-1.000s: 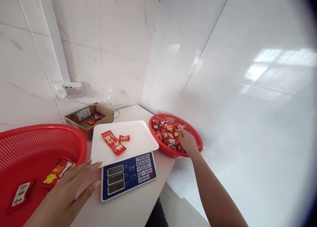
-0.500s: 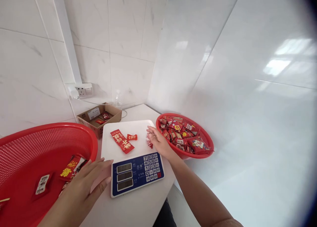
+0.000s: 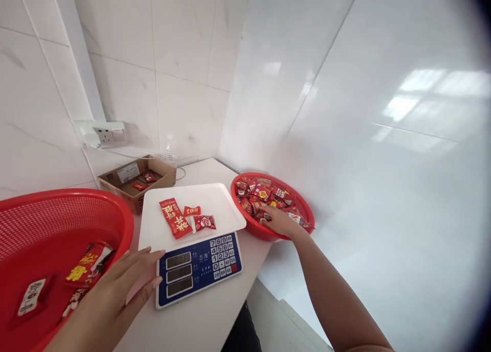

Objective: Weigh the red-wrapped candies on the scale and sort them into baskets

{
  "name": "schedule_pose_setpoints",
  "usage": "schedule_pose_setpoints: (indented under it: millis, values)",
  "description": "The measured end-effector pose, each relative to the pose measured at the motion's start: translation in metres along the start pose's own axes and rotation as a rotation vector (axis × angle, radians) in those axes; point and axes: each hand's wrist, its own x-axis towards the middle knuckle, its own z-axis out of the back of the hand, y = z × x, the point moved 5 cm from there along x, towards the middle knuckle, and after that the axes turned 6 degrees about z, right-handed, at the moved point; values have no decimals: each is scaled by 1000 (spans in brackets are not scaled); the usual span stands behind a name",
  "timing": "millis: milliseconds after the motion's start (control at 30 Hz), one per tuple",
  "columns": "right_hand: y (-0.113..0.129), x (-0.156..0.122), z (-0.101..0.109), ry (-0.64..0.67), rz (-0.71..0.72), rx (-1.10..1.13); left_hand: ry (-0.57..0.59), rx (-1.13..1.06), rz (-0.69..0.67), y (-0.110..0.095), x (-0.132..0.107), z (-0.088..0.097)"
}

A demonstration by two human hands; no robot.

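Observation:
My left hand point(image 3: 120, 288) is spread, its fingertips at the left edge of a digital weighing scale point(image 3: 199, 270). On the scale's white pan point(image 3: 218, 198) lie a long red packet point(image 3: 175, 218), a small red wrapped candy point(image 3: 192, 211) and a dark red packet with a white print point(image 3: 203, 222). Inside the right red basket point(image 3: 310, 209), my right hand point(image 3: 279, 222) reaches down among several red snack packets point(image 3: 263, 191). Its thumb and finger are apart around a small packet there; the other fingertips are partly hidden.
A large red basket point(image 3: 76, 194) with a few packets stands at the left. Behind the scale is a cardboard box point(image 3: 123, 188) holding small red packets, near a clear bottle point(image 3: 170, 148). A socket point(image 3: 109, 134) with a plugged cable is on the tiled wall.
My right hand has moved from the pan into the right basket, leaving the dark red packet on the pan. My left hand stays by the scale. The view has shifted slightly right.

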Motion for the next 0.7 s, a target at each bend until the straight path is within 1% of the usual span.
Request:
schedule_pose_setpoints:
  millis: [167,233,367,467,533,567,600,633,700]
  values:
    - [-1,5,2,-32,-44,45,30,14,-9,0,0,-6]
    - [-1,5,6,-69,-50,82,21,8,-14,-1,0,-6]
    - [-7,4,22,-227,-113,132,-15,-24,-4,-4,2,-2]
    - [-2,0,37,-411,-115,192,-20,-105,25,-12,2,2]
    - [15,-7,42,-519,-54,332,-9,-213,72,-21,2,3]
    - [27,-11,40,-539,-10,431,5,-284,105,-26,1,2]
    - [43,-16,35,-522,38,537,26,-367,142,-32,-1,0]
    - [61,-21,26,-466,93,637,54,-461,175,-38,-2,-3]
    - [103,-35,3,-292,209,747,134,-655,235,-51,-6,-13]
